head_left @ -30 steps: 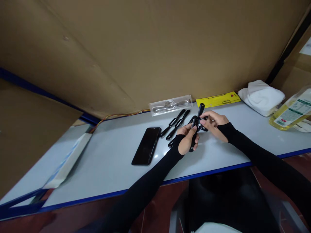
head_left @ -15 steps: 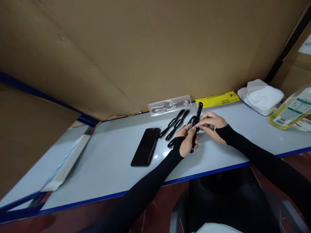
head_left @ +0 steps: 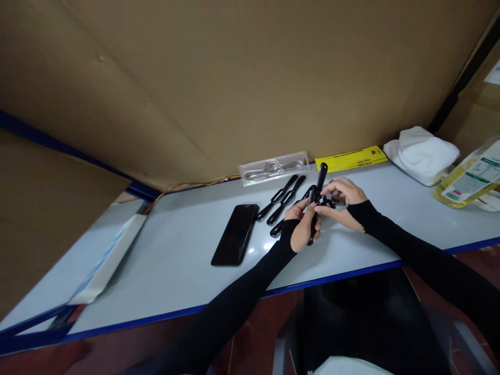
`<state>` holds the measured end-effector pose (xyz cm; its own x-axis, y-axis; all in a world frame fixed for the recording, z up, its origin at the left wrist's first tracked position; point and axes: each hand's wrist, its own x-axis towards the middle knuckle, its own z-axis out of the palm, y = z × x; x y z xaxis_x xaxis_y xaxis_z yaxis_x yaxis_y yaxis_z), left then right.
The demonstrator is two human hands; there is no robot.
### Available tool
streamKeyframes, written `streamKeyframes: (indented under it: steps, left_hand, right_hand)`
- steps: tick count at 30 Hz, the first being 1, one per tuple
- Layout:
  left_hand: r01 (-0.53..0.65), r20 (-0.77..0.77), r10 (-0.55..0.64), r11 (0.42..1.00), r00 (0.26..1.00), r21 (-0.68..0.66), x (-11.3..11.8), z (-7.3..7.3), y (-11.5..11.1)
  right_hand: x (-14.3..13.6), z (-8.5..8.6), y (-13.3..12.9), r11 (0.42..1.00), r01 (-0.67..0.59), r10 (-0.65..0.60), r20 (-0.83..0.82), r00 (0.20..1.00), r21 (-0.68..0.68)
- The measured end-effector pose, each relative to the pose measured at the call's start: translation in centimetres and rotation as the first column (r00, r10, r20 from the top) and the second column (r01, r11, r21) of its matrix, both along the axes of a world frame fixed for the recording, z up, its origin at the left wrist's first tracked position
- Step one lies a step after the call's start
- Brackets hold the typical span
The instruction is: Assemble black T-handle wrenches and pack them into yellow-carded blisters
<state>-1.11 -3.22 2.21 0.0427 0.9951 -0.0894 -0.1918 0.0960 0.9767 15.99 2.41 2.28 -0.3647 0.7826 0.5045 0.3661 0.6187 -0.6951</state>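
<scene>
A black spokeshave (head_left: 322, 177) is tilted upright above the table, its far handle pointing away from me. My left hand (head_left: 302, 227) is closed around its near handle, with the thumb along the middle part. At the tool's middle, my right hand (head_left: 346, 200) has its thumb and fingertips bent around small dark parts, too small to make out. Beside and partly behind my left hand lie several more black spokeshave bodies (head_left: 287, 200) on the white table (head_left: 175, 250). One of them is partly hidden by my left hand.
A black phone (head_left: 235, 234) lies left of the tools. Along the back are a clear plastic blister pack (head_left: 273, 167), a yellow printed card (head_left: 351, 159) and a white cloth bundle (head_left: 422, 154). A bottle of yellow liquid (head_left: 469, 174) lies tilted at right. A white box (head_left: 109, 260) is at left.
My right fingers have opened out a little from a tight pinch and now sit around the spokeshave's middle, uncovering dark parts there. My left hand keeps its grip.
</scene>
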Motion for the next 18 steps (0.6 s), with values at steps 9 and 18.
streamKeyframes:
  steps: [9, 18]
  left_hand:
    - [-0.002, 0.011, 0.002, 1.0, 1.0, 0.006, -0.16, -0.84, 0.34]
    - [0.024, -0.026, -0.024, 1.0, 0.999, 0.002, 0.16, -0.63, -0.04]
  right_hand:
    - [0.28, 0.12, -0.01, 0.999, -0.035, 0.033, 0.043, 0.999, 0.04]
    - [0.48, 0.35, -0.04, 0.999, 0.001, -0.003, 0.055, 0.998, 0.034]
